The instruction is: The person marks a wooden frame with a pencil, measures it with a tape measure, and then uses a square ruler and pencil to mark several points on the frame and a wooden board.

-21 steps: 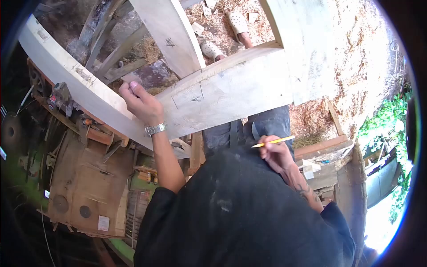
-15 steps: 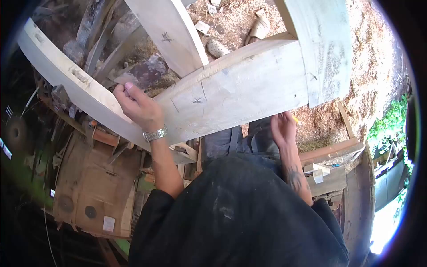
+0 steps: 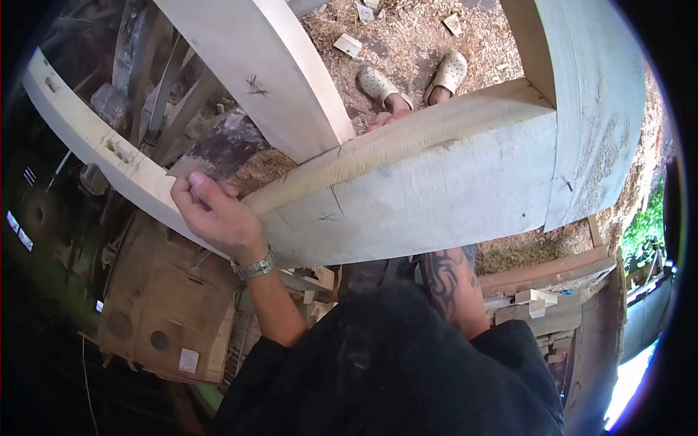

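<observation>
Rail: likely stiff, heavy; grip edges. Left hand by left end, fingers curled; right hand mostly behind; grips unclear.

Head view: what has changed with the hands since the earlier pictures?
The right hand has moved forward from the near side of the wide board to beneath it; only part seems to show past the far edge. The yellow pencil it held is out of sight; whether it was let go, I can't tell. The left hand stays beside the curved beam.
</observation>
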Demonstrator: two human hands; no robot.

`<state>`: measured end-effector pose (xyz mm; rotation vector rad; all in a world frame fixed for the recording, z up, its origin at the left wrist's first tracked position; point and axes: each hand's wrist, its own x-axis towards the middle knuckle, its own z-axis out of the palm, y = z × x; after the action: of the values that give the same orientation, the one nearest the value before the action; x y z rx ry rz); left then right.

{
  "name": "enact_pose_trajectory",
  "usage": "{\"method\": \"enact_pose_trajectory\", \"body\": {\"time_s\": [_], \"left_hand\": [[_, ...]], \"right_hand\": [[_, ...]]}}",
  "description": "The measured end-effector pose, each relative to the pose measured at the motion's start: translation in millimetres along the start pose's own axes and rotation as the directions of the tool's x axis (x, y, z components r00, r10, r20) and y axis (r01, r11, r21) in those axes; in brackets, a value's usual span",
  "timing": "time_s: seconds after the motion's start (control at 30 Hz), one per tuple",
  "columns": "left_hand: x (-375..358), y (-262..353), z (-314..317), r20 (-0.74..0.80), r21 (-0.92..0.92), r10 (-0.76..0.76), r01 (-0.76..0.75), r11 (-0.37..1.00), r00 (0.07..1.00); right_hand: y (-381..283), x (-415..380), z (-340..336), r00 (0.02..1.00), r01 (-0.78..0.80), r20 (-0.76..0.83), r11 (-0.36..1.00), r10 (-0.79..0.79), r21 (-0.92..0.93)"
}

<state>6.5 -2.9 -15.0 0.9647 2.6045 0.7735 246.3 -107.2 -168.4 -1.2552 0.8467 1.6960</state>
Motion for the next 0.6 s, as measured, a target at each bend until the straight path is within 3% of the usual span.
{"method": "enact_pose_trajectory", "body": {"time_s": [0.6], "left_hand": [[2.9,-4.6,0.8,0.013,-0.008,0.039,-0.039,0.999,0.999]], "right_hand": [[17.8,12.2,-10.5,0.999,-0.032,-0.011,0.999,0.032,-0.006]]}}
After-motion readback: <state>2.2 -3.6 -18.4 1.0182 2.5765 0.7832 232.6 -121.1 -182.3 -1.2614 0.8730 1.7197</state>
